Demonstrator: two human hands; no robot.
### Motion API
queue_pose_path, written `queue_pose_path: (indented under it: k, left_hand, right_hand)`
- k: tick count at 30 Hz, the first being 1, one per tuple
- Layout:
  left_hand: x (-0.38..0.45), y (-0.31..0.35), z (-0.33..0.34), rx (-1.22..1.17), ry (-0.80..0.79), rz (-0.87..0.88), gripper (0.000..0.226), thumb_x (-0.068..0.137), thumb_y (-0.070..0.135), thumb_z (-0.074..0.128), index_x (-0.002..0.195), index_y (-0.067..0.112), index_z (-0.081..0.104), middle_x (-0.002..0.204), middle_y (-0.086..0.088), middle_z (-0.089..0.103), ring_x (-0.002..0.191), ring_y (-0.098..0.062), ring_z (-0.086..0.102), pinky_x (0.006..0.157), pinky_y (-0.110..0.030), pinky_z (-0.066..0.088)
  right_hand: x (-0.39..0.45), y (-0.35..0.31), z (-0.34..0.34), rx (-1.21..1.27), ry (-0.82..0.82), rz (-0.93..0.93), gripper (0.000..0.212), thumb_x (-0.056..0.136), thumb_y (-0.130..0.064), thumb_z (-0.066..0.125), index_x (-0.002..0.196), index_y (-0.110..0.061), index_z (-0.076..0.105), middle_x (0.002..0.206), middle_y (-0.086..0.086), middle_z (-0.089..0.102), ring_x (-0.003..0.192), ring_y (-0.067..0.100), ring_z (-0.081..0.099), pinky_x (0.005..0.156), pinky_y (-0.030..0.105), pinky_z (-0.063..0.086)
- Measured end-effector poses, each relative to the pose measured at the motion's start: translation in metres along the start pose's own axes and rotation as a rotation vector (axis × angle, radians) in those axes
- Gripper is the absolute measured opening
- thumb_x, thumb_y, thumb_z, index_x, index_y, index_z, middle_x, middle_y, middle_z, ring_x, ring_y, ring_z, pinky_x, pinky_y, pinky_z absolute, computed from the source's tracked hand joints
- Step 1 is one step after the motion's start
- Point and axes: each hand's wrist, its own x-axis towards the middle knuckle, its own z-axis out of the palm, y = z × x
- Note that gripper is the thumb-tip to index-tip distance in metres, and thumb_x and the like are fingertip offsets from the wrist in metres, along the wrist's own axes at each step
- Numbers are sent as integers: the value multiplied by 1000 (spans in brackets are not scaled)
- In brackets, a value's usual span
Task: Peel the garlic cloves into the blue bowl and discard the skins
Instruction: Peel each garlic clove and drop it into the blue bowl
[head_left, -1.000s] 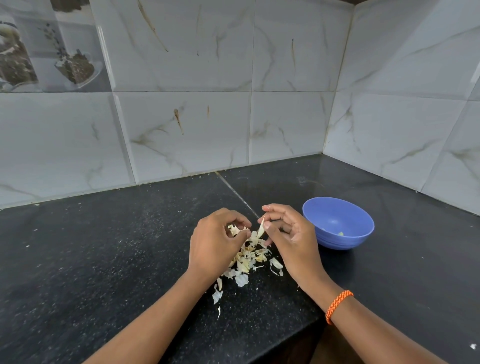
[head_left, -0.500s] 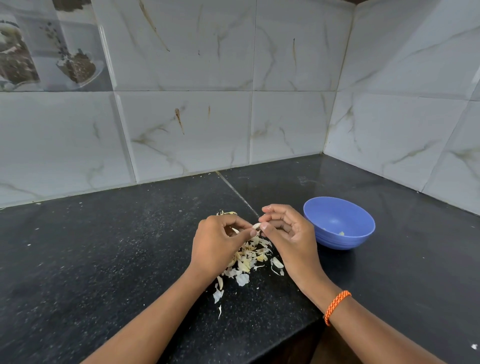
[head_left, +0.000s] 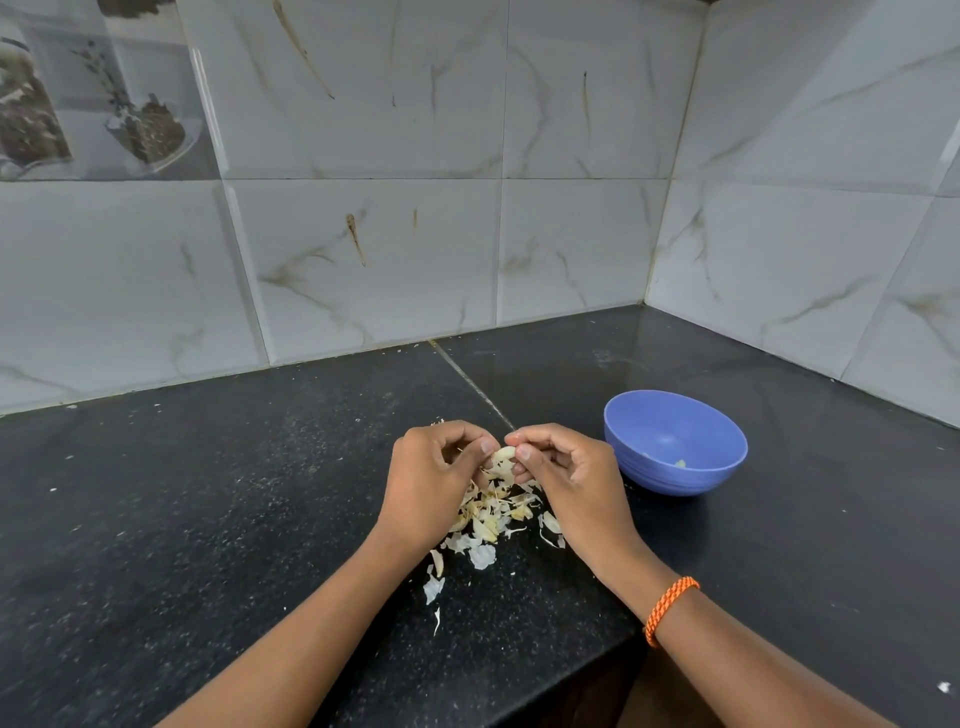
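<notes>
A pale garlic clove (head_left: 503, 454) is pinched between the fingertips of both hands above the black counter. My left hand (head_left: 434, 480) holds it from the left with curled fingers; my right hand (head_left: 569, 480) pinches it from the right. Under and between the hands lies a heap of garlic skins (head_left: 491, 519), with a few loose flakes trailing toward me. The blue bowl (head_left: 675, 441) stands just right of my right hand, with a small pale piece at its bottom.
The black stone counter (head_left: 208, 519) runs into a corner of white marble-look tiled walls (head_left: 363, 234). Its front edge cuts in below my right forearm, which wears an orange bracelet (head_left: 670, 608). Small crumbs speckle the counter.
Both hands have closed together on the clove; the strip of skin that stood up between them a second ago is no longer raised. The bowl has not moved.
</notes>
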Motion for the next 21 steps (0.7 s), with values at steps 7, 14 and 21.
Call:
queue_pose_path:
  k: [7,14,21]
  left_hand:
    - [0,2,-1,-26,-44,26,32,101,0,68,109,28,83,99,10,82,82,-14,78,65,-24,55]
    - [-2,4,-3,-14,-18,41,17,97,13,79,103,28,86,97,11,82,69,-18,80,71,-43,65]
    - [-3,4,-3,77,18,83,11,93,27,85,87,36,80,87,13,79,64,-21,75,69,-53,62]
  right_hand:
    - [0,-2,-1,56,30,20,13,103,-6,68,108,-11,79,97,1,80,83,21,77,74,27,62]
    - [-2,-1,-3,23,64,11,14,104,-11,69,110,-19,79,95,-1,77,83,20,73,68,36,64]
    - [-2,-1,-2,-10,76,9,12,104,-13,70,107,-21,79,95,-4,77,83,18,71,68,32,59]
